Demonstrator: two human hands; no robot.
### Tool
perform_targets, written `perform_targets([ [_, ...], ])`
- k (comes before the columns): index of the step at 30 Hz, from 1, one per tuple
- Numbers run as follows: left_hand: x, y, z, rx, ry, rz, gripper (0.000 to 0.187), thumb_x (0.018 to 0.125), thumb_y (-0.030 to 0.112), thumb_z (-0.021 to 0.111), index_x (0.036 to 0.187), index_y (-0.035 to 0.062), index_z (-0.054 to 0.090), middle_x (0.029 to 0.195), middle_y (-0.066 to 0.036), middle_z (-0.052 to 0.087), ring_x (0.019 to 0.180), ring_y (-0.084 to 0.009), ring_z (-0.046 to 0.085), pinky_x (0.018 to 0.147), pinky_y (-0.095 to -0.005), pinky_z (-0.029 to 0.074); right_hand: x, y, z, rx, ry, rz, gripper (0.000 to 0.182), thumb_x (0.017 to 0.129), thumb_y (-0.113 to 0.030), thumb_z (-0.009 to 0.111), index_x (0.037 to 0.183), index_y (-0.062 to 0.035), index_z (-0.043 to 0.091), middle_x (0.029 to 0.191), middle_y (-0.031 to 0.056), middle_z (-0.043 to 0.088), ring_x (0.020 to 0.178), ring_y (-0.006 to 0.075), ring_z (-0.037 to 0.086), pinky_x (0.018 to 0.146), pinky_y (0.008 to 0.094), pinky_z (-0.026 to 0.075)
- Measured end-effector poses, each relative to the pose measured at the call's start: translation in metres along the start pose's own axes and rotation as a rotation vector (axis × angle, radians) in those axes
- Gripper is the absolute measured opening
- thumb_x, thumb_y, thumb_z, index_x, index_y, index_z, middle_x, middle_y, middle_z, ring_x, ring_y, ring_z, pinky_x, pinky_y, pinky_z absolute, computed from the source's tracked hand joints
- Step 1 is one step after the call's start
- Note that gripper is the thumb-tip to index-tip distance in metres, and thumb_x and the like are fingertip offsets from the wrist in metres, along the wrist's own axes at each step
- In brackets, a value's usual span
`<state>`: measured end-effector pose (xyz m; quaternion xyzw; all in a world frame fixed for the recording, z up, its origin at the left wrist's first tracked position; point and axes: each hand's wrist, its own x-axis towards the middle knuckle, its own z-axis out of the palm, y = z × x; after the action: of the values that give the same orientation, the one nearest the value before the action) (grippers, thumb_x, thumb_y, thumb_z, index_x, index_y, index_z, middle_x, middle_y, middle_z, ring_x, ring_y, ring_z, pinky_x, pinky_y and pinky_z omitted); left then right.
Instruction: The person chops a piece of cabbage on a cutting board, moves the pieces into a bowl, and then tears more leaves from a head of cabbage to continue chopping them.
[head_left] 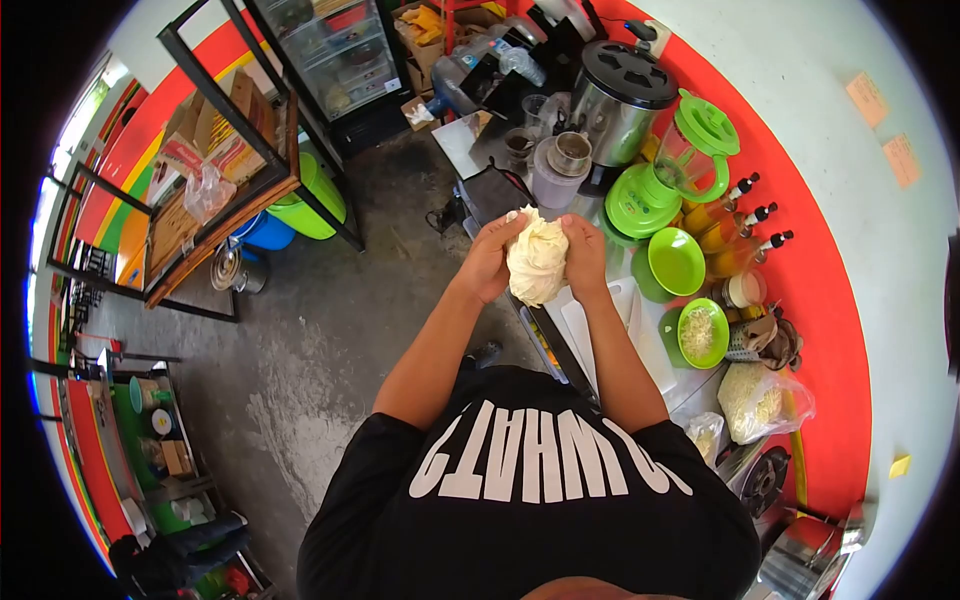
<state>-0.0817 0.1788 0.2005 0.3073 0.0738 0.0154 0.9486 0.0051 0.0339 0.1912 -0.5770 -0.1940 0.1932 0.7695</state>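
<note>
A pale cream-coloured lump, soft and folded like dough, is held up in front of the chest between both hands. My left hand grips its left side, with the fingers curled round the edge. On the other side my right hand presses against it, fingers bent. The lump is above the gap between the floor and the counter's edge. Beneath my right forearm lies a white board. Right of it stand an empty green bowl and a green bowl with pale shreds.
A green blender, a large steel container and several bottles line the counter's back. A bag of shreds sits near a burner. At the left are a wooden table and, far off, a person.
</note>
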Motion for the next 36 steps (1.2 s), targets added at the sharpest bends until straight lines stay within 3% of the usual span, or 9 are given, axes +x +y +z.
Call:
perform_targets([
  [9,0.011,0.008,0.023,0.254,-0.221,-0.078,0.034,0.099,0.017,0.068,0.129,0.0030,0.057,0.119,-0.005,0.069,0.110,-0.0158,0.067,0.100,-0.0350,0.052,-0.008,-0.011,-0.030,-0.025,0.202,-0.050,0.031,0.103,-0.026,0.062,0.088,0.0008,0.070,0.077,-0.0018,0.065,0.069,0.0042,0.054,0.064,0.0242,0.044],
  [11,0.019,0.003,0.012,0.271,-0.195,-0.135,0.038,0.095,0.007,0.072,0.129,0.0046,0.056,0.119,-0.005,0.069,0.108,-0.0150,0.068,0.095,-0.0330,0.054,-0.011,-0.013,-0.033,-0.090,0.235,-0.056,0.031,0.102,-0.026,0.064,0.086,0.0008,0.070,0.076,-0.0019,0.065,0.067,0.0041,0.053,0.062,0.0243,0.044],
  [20,0.030,-0.001,0.025,0.477,-0.350,-0.135,0.066,0.075,-0.001,0.086,0.132,0.0014,0.053,0.120,-0.007,0.069,0.108,-0.0162,0.068,0.096,-0.0314,0.054,-0.026,-0.024,-0.047,-0.118,0.394,-0.081,0.035,0.100,-0.027,0.066,0.083,0.0023,0.070,0.074,-0.0006,0.065,0.066,0.0047,0.052,0.062,0.0245,0.043],
  [29,0.033,-0.009,0.037,0.441,-0.305,-0.051,0.067,0.075,-0.002,0.085,0.133,0.0003,0.052,0.121,-0.007,0.067,0.110,-0.0162,0.067,0.099,-0.0329,0.052,-0.033,-0.034,-0.050,-0.277,0.567,-0.097,0.039,0.098,-0.029,0.068,0.081,0.0061,0.070,0.071,0.0032,0.067,0.066,0.0078,0.054,0.063,0.0281,0.046],
  [33,0.033,-0.006,0.038,0.479,-0.356,-0.085,0.064,0.076,-0.002,0.085,0.132,-0.0001,0.053,0.120,-0.007,0.067,0.110,-0.0160,0.066,0.099,-0.0328,0.052,-0.037,-0.039,-0.049,-0.333,0.592,-0.125,0.039,0.101,-0.031,0.066,0.083,0.0031,0.072,0.071,0.0003,0.064,0.063,0.0057,0.050,0.060,0.0253,0.042],
  [36,0.031,-0.002,0.042,0.527,-0.370,-0.100,0.062,0.076,-0.002,0.085,0.130,-0.0004,0.054,0.119,-0.006,0.067,0.109,-0.0152,0.066,0.098,-0.0325,0.052,-0.039,-0.041,-0.050,-0.334,0.628,-0.104,0.041,0.096,-0.031,0.071,0.081,0.0074,0.072,0.070,0.0069,0.069,0.064,0.0096,0.056,0.063,0.0297,0.048],
])
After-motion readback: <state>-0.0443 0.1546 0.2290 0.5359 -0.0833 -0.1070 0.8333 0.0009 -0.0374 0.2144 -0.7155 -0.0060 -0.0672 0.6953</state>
